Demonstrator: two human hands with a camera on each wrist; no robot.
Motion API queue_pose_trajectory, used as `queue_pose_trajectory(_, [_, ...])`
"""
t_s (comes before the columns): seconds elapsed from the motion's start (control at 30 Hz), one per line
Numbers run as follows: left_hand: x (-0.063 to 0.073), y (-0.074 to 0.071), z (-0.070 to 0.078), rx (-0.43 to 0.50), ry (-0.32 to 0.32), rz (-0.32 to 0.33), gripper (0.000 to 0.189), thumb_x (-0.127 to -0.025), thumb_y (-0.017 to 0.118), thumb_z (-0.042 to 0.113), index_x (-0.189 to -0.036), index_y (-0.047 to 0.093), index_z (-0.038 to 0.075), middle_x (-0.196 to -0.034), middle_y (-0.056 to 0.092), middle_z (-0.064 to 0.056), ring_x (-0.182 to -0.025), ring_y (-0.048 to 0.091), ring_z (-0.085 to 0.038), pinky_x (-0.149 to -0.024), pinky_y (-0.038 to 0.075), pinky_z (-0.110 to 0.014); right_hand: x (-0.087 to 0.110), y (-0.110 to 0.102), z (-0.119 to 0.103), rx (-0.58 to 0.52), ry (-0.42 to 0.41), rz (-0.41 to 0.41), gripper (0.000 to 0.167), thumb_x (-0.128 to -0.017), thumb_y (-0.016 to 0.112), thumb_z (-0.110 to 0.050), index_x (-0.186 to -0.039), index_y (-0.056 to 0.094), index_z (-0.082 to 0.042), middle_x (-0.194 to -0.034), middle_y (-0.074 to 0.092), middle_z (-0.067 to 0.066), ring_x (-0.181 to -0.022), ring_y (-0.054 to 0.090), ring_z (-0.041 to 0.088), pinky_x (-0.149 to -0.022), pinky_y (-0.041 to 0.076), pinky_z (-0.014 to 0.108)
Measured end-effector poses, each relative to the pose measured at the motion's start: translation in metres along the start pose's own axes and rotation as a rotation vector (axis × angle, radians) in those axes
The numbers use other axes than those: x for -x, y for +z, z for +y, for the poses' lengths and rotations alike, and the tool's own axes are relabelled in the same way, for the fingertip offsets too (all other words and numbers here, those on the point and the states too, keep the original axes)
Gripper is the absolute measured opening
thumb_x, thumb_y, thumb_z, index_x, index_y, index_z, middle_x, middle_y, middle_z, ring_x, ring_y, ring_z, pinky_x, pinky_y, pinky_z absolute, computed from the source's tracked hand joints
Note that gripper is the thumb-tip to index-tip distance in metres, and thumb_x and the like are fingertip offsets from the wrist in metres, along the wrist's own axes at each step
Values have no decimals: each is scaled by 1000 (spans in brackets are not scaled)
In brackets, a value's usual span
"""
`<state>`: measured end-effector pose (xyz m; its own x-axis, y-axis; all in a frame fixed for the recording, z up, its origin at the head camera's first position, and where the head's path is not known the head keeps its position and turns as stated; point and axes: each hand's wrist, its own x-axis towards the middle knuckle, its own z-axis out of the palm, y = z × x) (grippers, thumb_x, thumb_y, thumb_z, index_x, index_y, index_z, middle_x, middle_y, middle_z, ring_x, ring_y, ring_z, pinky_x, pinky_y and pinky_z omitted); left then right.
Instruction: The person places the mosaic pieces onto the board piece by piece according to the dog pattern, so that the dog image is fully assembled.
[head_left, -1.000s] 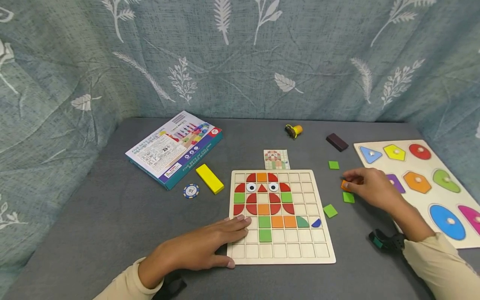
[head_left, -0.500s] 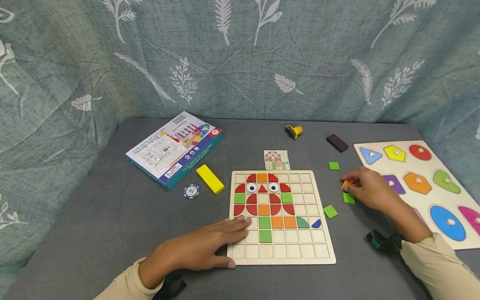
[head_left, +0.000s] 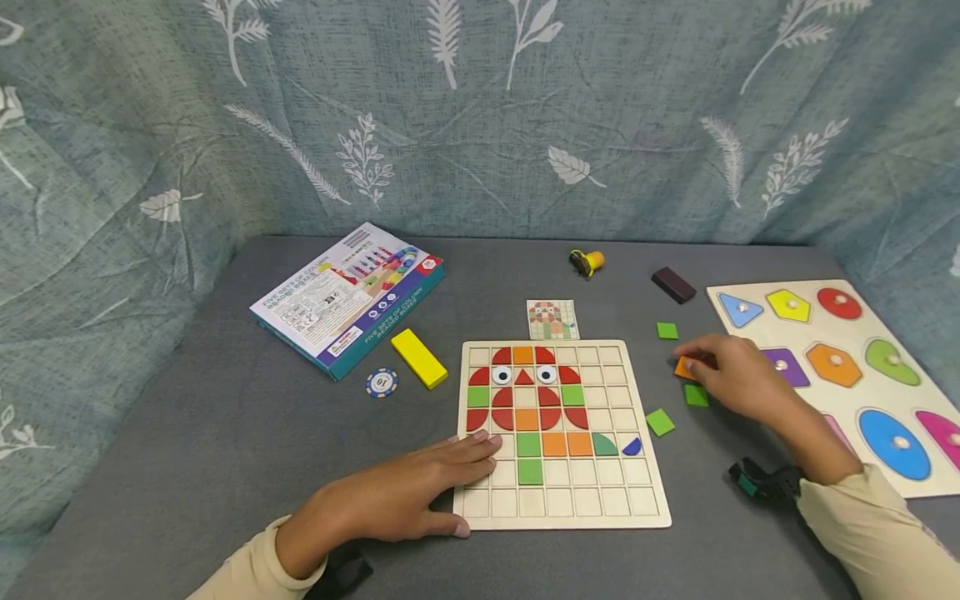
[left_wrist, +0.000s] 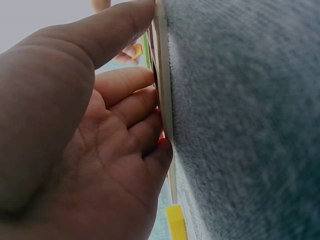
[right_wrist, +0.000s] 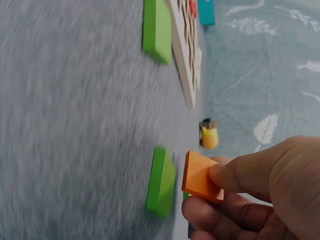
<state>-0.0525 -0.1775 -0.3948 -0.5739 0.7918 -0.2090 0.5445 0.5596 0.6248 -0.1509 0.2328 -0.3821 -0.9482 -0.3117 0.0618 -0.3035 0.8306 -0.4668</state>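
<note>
My left hand (head_left: 420, 483) rests with extended fingers on the left edge of a wooden grid board (head_left: 607, 500). Pieces in the grid make an owl-like figure of red quarter-rounds, orange and green squares, and two eye pieces (head_left: 502, 375). A teal quarter-round (head_left: 603, 445) and a blue piece (head_left: 632, 447) lie in the row below. To the right of the board, my right hand (head_left: 738, 375) pinches an orange square tile (right_wrist: 200, 175) between thumb and fingers. Loose green tiles (head_left: 696, 396) lie beneath and around it, one (head_left: 661, 422) near the board's edge.
A small pattern card (head_left: 552, 320) lies behind the board. On the right is a shape puzzle (head_left: 832, 375); a dark block (head_left: 673, 285) and a yellow toy (head_left: 587, 262) stand at the back. Leftward are a yellow block (head_left: 419, 358), a poker chip (head_left: 382, 382) and a box (head_left: 348, 300).
My right hand has shifted slightly left with the orange tile, after tilting it beside the green tile. The left hand has stayed in place on the board.
</note>
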Motion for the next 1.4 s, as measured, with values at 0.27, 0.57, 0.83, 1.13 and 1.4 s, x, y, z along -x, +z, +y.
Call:
queue_pose_trajectory(0.27, [1, 0, 0, 1, -13, 6, 70, -90, 71, 28, -150, 38, 11, -159, 21, 6, -146, 14, -12, -116, 19, -38, -4, 5, -17, -42, -72, -12, 23, -91, 62, 2, -112, 69, 5, -100, 68, 15, -76, 54, 19, -63, 46, 34])
queue_pose_trajectory(0.57, [-1, 0, 0, -8, -8, 7, 70, -90, 71, 27, -150, 39, 10, -159, 22, 4, -146, 14, -13, -116, 17, -38, -11, 12, -30, -231, -100, -35, 21, -92, 62, 0, -112, 71, 0, -96, 69, 7, -76, 60, 17, -62, 51, 28])
queue_pose_trajectory(0.83, [0, 0, 1, -9, 2, 12, 70, -90, 71, 27, -149, 39, 10, -159, 22, 3, -146, 15, -14, -116, 18, -39, -4, 22, -46, -369, -151, -126, 22, -91, 61, 2, -110, 72, -1, -101, 68, 6, -81, 58, 19, -66, 51, 26])
queue_pose_trajectory(1.13, [1, 1, -1, -27, 15, 18, 71, -89, 72, 29, -150, 39, 10, -159, 22, 3, -146, 17, -16, -115, 21, -41, 5, 36, -65, -453, -274, -251, 23, -91, 60, 3, -110, 72, -3, -102, 69, 2, -81, 58, 16, -69, 51, 28])
queue_pose_trajectory(1.4, [-1, 0, 0, -4, -11, -1, 69, -90, 70, 29, -150, 39, 11, -159, 21, 5, -146, 15, -13, -115, 20, -41, 6, 49, -83, -472, -345, -312, 22, -91, 63, 1, -109, 73, -8, -103, 69, -2, -84, 61, 14, -73, 53, 28])
